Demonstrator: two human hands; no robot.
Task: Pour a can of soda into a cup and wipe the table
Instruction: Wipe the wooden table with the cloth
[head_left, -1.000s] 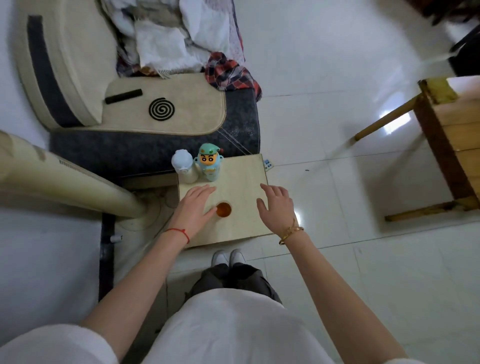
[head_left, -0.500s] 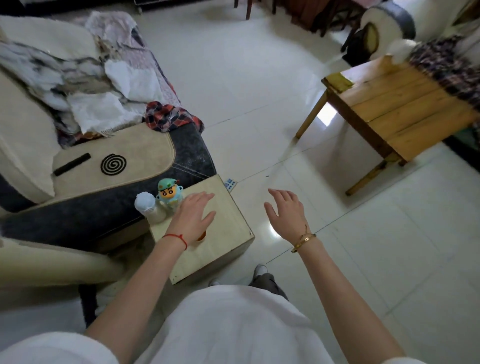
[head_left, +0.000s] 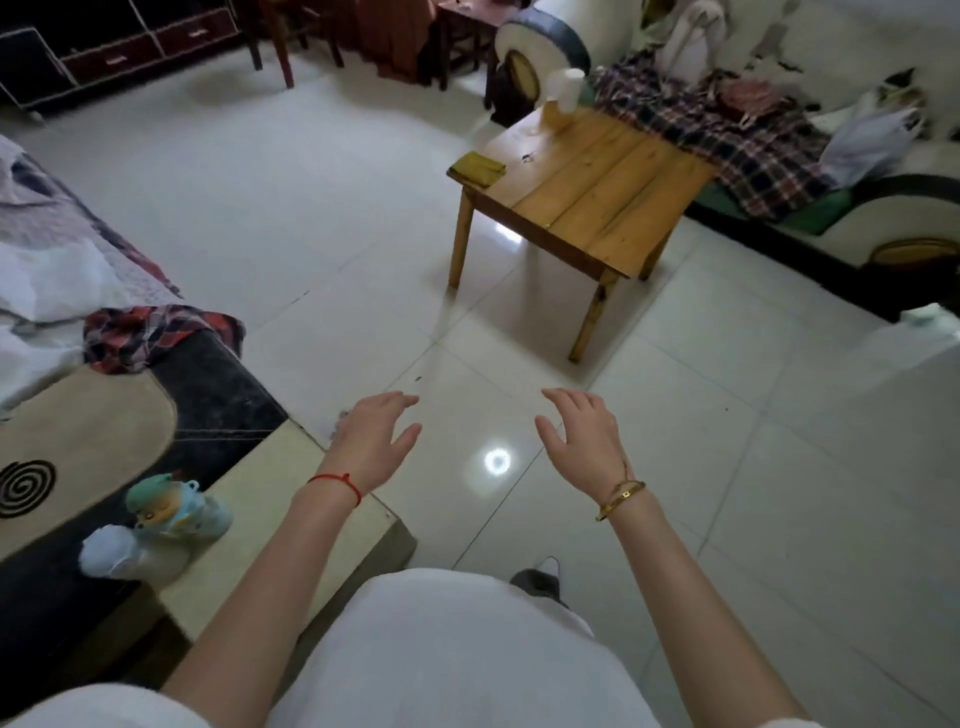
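Observation:
A low wooden table (head_left: 597, 197) stands ahead to the right. On its far corner stands a white cup (head_left: 569, 91) next to a yellowish can-like object (head_left: 551, 115). A folded yellow-green cloth (head_left: 477, 169) lies on the table's left corner. My left hand (head_left: 376, 441) and my right hand (head_left: 584, 439) hover empty over the floor, fingers spread, well short of the table.
A small pale box table (head_left: 291, 499) at lower left carries a cartoon-figure bottle (head_left: 174, 512) and a white wrapped bottle (head_left: 124, 558). A sofa with clothes (head_left: 67, 270) lies left, another sofa with a plaid blanket (head_left: 727, 135) behind the wooden table. White tiled floor (head_left: 332, 218) lies between.
The view has swung up and to the right, from the small box table to the wooden table. Both hands have lifted off the box table and now hover over the floor.

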